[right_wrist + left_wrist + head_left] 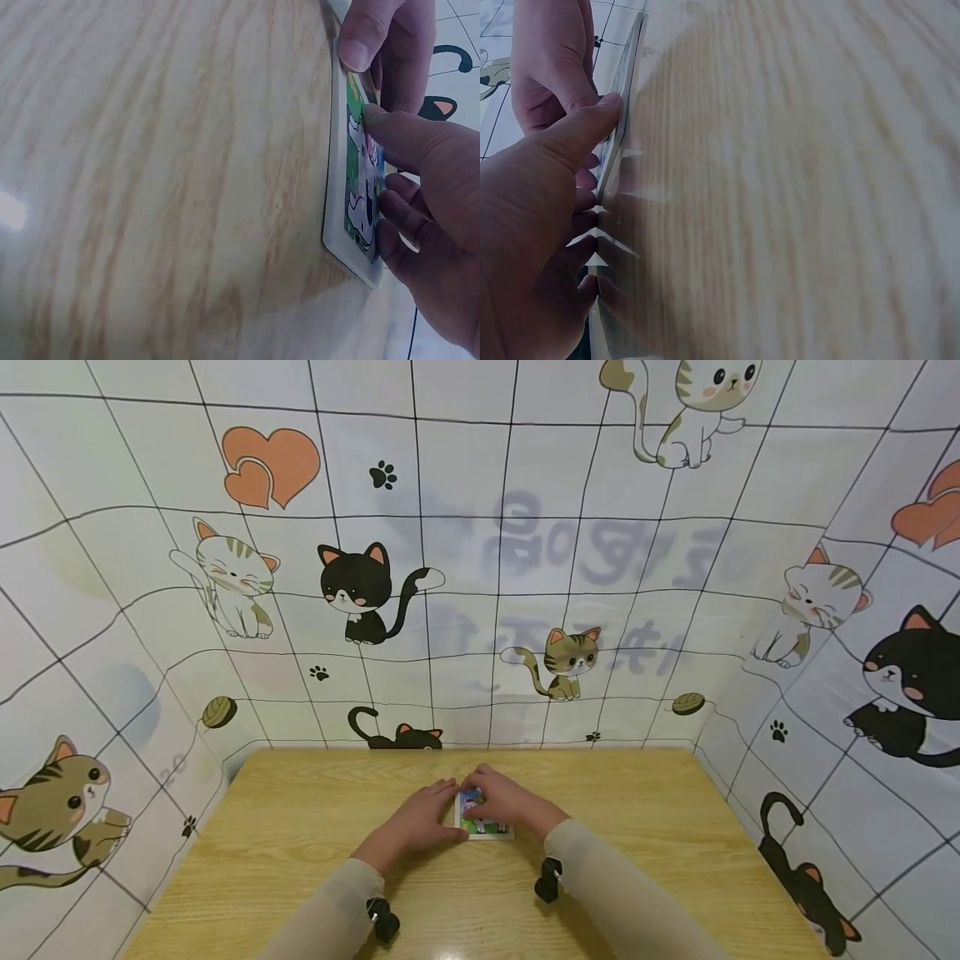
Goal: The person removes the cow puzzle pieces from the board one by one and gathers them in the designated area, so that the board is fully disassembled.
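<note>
Head: 2 grips (422,820) (507,799), 1 board (491,829)

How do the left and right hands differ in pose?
The left hand lies along the picture board's left edge; the right hand reaches over its face. The left thumb is at the pale border, the right thumb over the coloured picture. Both have beige sleeves.

Smooth board (487,830), glossy wood-grain table (637,818)

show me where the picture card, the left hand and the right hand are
Picture card (360,181): right wrist view, on its printed face.
Left hand (420,820): head view, on the back of the hand.
Right hand (506,797): head view, on the back of the hand.
</note>
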Demonstrator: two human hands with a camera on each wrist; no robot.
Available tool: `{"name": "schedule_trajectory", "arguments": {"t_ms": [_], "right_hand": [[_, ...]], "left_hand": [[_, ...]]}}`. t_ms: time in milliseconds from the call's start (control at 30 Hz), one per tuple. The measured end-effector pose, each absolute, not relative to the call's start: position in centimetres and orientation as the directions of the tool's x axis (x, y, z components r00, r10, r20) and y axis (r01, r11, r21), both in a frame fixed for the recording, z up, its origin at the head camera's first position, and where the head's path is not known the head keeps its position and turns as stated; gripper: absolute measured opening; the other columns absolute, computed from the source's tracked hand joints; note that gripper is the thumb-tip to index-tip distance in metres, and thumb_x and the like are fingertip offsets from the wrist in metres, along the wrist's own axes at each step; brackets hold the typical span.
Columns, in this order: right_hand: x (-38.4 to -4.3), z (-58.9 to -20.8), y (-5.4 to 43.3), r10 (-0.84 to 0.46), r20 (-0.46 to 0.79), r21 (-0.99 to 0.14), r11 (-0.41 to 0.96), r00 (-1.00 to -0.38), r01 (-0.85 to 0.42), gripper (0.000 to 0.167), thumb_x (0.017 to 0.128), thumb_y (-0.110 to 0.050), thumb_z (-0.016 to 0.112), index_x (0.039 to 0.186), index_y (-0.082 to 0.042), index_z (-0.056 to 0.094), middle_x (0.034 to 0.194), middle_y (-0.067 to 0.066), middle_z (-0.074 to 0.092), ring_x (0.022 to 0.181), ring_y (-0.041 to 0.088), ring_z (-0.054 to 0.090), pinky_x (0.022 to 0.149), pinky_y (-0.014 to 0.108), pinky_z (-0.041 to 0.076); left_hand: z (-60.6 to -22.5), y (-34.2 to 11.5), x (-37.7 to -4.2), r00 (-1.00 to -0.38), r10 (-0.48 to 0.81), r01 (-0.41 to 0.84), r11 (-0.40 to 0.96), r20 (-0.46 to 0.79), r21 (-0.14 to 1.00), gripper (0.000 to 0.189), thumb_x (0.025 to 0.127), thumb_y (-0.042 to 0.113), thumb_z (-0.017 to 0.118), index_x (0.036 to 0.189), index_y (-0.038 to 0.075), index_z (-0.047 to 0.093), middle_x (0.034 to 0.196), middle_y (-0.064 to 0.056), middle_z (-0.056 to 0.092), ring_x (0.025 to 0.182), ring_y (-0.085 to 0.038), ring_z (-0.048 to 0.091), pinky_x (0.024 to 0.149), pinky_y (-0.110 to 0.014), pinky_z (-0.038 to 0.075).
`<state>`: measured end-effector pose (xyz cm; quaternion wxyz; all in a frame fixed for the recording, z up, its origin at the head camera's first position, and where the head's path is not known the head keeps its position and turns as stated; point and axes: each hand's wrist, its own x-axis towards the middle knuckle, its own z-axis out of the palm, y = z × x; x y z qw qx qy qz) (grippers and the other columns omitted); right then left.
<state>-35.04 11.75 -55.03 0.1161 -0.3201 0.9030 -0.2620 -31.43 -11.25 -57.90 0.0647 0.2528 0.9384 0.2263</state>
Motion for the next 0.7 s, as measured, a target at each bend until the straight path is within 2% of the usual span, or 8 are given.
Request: {"name": "schedule_trajectory", "arguments": {"t_ms": [267, 700], "right_hand": [[-35.21, -54.94, 11.47, -0.629, -0.059, -0.577, 0.655, -0.775, -0.488, 0.041, 0.102, -0.022, 0.084, 0.138, -0.008, 0.071, 0.133, 0.009, 0.061, 0.123, 0.030, 0.063, 0.114, 0.050, 0.052], [-35.67, -54.91, 11.06, -0.613, -0.101, -0.589, 0.671, -0.783, -0.450, 0.040, 0.099, -0.019, 0.087, 0.133, -0.008, 0.069, 0.131, 0.009, 0.062, 0.119, 0.024, 0.062, 0.113, 0.047, 0.053]], "left_hand": [[-58.33, -11.47, -31.60, -0.864, 0.503, 0.450, 0.768, 0.006, 0.455, 0.093, 0.098, 0.059, 0.080, 0.168, 0.009, 0.047, 0.176, -0.013, 0.040, 0.164, -0.038, 0.033, 0.130, -0.064, 0.031], [-58.54, -11.45, -31.68, -0.869, 0.495, 0.441, 0.765, 0.011, 0.469, 0.094, 0.096, 0.059, 0.082, 0.168, 0.010, 0.047, 0.175, -0.013, 0.041, 0.163, -0.039, 0.035, 0.129, -0.066, 0.032]]}}
